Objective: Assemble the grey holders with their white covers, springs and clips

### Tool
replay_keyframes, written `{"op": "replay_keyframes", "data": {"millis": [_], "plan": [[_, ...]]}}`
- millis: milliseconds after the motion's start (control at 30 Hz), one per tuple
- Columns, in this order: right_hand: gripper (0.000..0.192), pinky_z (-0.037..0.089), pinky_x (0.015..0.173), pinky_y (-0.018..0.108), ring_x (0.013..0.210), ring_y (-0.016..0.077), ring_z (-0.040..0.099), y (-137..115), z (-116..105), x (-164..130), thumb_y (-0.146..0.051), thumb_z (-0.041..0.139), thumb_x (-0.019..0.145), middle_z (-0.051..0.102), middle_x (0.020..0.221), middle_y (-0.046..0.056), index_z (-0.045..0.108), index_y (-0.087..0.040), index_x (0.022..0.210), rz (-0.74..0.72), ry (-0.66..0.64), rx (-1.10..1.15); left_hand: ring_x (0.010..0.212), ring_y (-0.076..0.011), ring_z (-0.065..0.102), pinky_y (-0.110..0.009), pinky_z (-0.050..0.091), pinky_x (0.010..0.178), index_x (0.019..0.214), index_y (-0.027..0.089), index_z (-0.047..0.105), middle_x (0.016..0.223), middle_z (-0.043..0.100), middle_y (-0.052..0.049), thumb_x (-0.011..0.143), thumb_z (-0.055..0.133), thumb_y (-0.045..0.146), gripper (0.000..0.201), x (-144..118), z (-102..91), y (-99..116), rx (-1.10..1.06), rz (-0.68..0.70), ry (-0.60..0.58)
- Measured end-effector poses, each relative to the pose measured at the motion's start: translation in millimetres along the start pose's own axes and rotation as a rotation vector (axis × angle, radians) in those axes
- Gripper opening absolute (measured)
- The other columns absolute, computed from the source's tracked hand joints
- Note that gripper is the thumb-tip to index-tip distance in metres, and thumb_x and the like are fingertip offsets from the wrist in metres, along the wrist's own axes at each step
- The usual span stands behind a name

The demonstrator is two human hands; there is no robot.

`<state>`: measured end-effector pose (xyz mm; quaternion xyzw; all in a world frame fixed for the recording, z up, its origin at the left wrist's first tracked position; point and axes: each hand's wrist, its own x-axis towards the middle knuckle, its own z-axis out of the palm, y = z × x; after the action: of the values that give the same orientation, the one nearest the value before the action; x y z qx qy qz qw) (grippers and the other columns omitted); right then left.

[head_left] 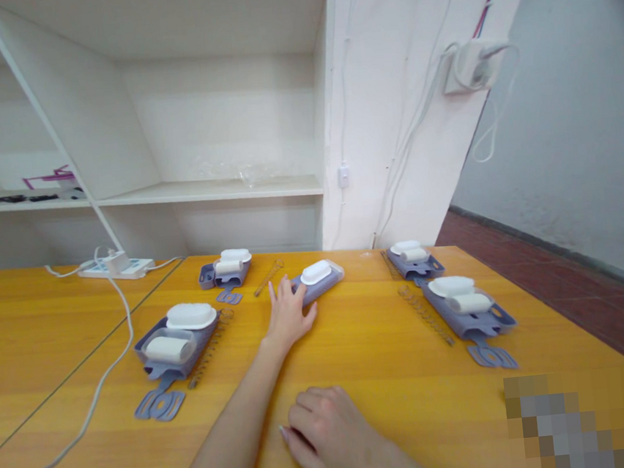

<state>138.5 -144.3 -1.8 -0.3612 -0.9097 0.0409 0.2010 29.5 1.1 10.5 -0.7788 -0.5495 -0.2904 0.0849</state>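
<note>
The left hand reaches forward on an outstretched arm, fingers spread flat (palm down); the right hand rests loosely curled nearer the body.

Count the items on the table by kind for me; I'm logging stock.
Purple devices with white parts: 5
Metal springs: 4
Power strips: 1
Total: 10
The left hand touches the middle device.
</note>
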Motion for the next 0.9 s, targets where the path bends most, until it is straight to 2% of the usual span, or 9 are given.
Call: {"op": "replay_keyframes", "data": {"millis": [100, 167, 333, 467, 533, 633, 767, 900], "plan": [[0.019, 0.028, 0.056, 0.028, 0.066, 0.0131, 0.053, 0, 0, 0, -0.032, 0.046, 0.086, 0.062, 0.073, 0.000, 0.057, -0.021, 0.075, 0.002, 0.002, -0.006, 0.111, -0.0268, 0.043, -0.044, 0.034, 0.098, 0.113, 0.023, 0.052, 0.119, 0.044, -0.010, 0.078, 0.055, 0.027, 0.036, -1, 0.4, -5, -0.074, 0.048, -0.051], [0.019, 0.027, 0.055, 0.028, 0.065, 0.0131, 0.052, 0, 0, 0, -0.032, 0.046, 0.086, 0.062, 0.073, -0.001, 0.056, -0.021, 0.074, 0.000, 0.005, -0.011, 0.109, -0.0260, 0.043, -0.041, 0.039, 0.093, 0.119, 0.026, 0.051, 0.122, 0.042, -0.010, 0.080, 0.053, 0.029, 0.039, 0, 2.2, -5, -0.096, 0.091, -0.064], [0.018, 0.026, 0.055, 0.027, 0.065, 0.0129, 0.052, 0, 0, -1, -0.031, 0.046, 0.085, 0.061, 0.072, -0.001, 0.055, -0.021, 0.073, -0.009, 0.012, -0.010, 0.103, -0.0259, 0.043, -0.041, 0.040, 0.088, 0.120, 0.031, 0.053, 0.115, 0.046, -0.009, 0.086, 0.049, 0.033, 0.035, 10, 12.1, 3, -0.038, 0.117, -0.047], [0.017, 0.027, 0.056, 0.027, 0.065, 0.0131, 0.051, 1, 2, -2, -0.031, 0.046, 0.085, 0.061, 0.073, -0.001, 0.054, -0.021, 0.074, -0.018, 0.016, -0.007, 0.099, -0.0254, 0.045, -0.039, 0.041, 0.083, 0.126, 0.034, 0.048, 0.112, 0.048, -0.010, 0.088, 0.037, 0.015, 0.043, 19, 20.3, 9, 0.056, 0.120, -0.066], [0.017, 0.027, 0.056, 0.027, 0.065, 0.0132, 0.052, 1, 3, -2, -0.031, 0.045, 0.085, 0.061, 0.072, -0.001, 0.053, -0.021, 0.074, -0.019, 0.020, -0.004, 0.101, -0.0244, 0.046, -0.038, 0.041, 0.085, 0.131, 0.030, 0.041, 0.115, 0.049, -0.010, 0.087, 0.034, 0.010, 0.049, 21, 23.1, 10, 0.059, 0.144, -0.090], [0.018, 0.028, 0.057, 0.027, 0.065, 0.0134, 0.052, 1, 3, -1, -0.031, 0.045, 0.086, 0.061, 0.072, -0.001, 0.053, -0.021, 0.074, -0.013, 0.023, 0.001, 0.106, -0.0241, 0.046, -0.038, 0.039, 0.091, 0.133, 0.022, 0.037, 0.125, 0.048, -0.012, 0.088, 0.039, 0.018, 0.045, 21, 24.6, 12, 0.022, 0.192, -0.114], [0.017, 0.028, 0.057, 0.027, 0.066, 0.0135, 0.052, 0, 1, -1, -0.030, 0.045, 0.086, 0.062, 0.073, -0.001, 0.053, -0.021, 0.074, -0.015, 0.023, 0.006, 0.112, -0.0259, 0.046, -0.044, 0.032, 0.099, 0.127, 0.022, 0.042, 0.136, 0.042, -0.012, 0.089, 0.039, 0.032, 0.040, 19, 25.1, 17, 0.048, 0.218, -0.133], [0.016, 0.027, 0.057, 0.027, 0.065, 0.0135, 0.052, 0, 0, -1, -0.030, 0.046, 0.085, 0.062, 0.072, -0.001, 0.053, -0.021, 0.074, -0.020, 0.022, 0.003, 0.124, -0.0280, 0.038, -0.050, 0.024, 0.105, 0.132, 0.022, 0.036, 0.143, 0.034, -0.014, 0.089, 0.038, 0.041, 0.047, 20, 31.3, 22, 0.065, 0.126, -0.149]]}}
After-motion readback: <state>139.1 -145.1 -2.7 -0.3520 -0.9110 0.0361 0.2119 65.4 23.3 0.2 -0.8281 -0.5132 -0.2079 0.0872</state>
